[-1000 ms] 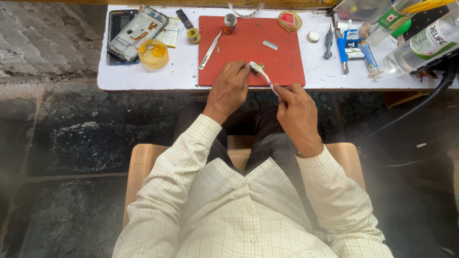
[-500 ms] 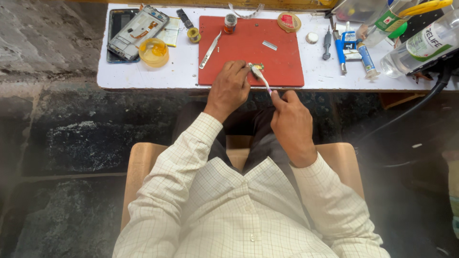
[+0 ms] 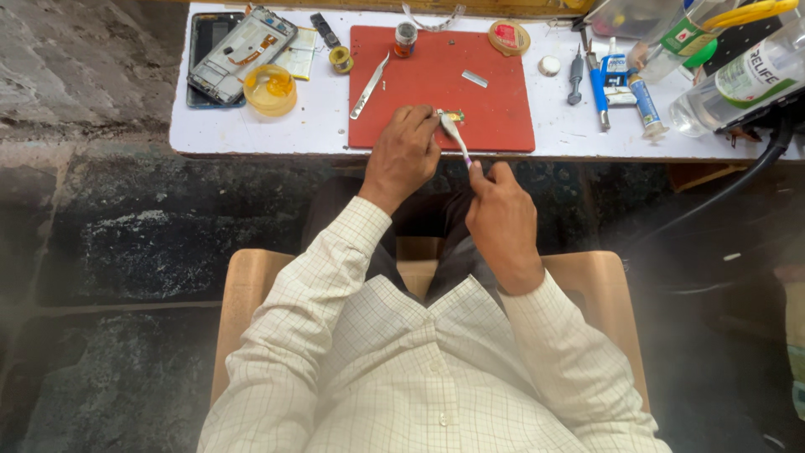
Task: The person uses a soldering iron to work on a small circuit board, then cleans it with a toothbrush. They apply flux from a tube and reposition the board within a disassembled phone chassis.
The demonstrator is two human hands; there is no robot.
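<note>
Small part point(image 3: 454, 115), half hidden, pinched by left hand point(image 3: 404, 153); right hand point(image 3: 501, 220) grips brush point(image 3: 454, 136)

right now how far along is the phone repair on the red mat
Done: the phone lies opened at the table's left, and a small part sits out on the red mat. In hand: the left hand steadies that part while the right hand holds a brush to it. Left: the phone is not reassembled; tweezers and a metal strip lie unused on the mat.
</note>
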